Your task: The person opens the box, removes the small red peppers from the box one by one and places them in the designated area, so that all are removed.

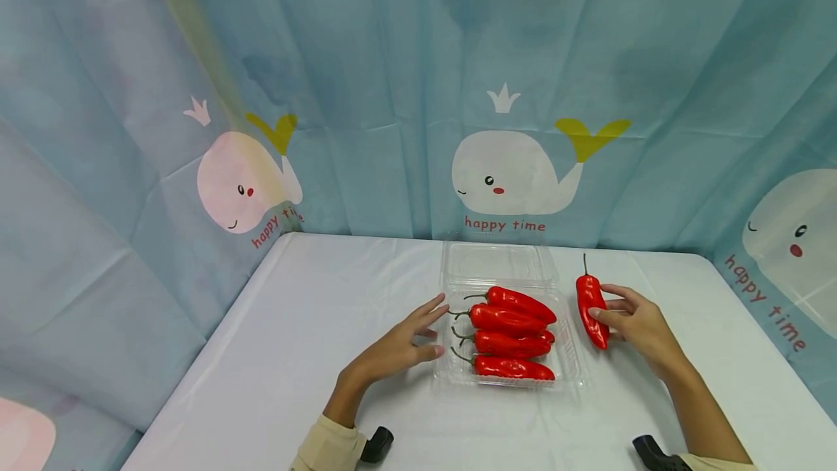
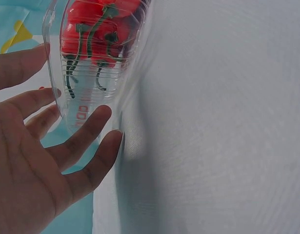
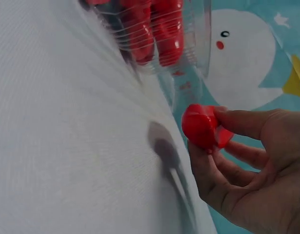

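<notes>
Red pepper [image 1: 591, 302] pinched in right hand [image 1: 637, 325] | left hand [image 1: 399, 346] flat-fingered, steadying clear tray [image 1: 574, 365] | lower stem-left (matching four inside)

Peppers [image 1: 510, 322] glossy smooth red plastic-looking, clamshell tray [image 1: 571, 373] clear ribbed plastic, counter [image 1: 314, 325] matt white cloth, backdrop [image 1: 392, 78] creased printed fabric.

Bright, even light, soft shadows; both wrist views blur close up.
</notes>
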The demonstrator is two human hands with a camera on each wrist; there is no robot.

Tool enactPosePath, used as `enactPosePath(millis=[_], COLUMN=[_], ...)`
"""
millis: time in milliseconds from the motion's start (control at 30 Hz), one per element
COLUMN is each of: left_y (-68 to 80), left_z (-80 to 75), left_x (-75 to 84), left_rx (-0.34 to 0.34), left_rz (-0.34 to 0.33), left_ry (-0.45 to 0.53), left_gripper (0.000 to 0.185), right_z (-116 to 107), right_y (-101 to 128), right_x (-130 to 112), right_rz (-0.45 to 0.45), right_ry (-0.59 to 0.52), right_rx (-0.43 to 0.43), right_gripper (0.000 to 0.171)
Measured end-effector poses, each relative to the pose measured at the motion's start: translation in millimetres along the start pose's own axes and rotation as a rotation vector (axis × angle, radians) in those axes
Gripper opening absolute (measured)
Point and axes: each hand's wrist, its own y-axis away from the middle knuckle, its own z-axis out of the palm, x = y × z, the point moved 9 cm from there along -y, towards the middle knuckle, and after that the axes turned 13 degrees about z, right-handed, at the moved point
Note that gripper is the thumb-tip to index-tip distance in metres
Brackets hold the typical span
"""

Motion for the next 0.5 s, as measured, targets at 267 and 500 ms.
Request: enactPosePath(millis=[267,500], left_y=[-0.5,-0.3], left_z=[0.4,-0.1], left_x=[0.0,-0.9], left_rx=[-0.004,-0.005], left_rz=[0.004,0.005], left_ry=[-0.004,-0.006], left_gripper=[0.073,0.073], right_z=[2,4], right_y=[-5,-7], right_x=[11,13], right_rz=[0.033,0.033], right_ry=[0.023,0.042], right_rx=[-0.011,-0.011], right_gripper=[0.081,0.081])
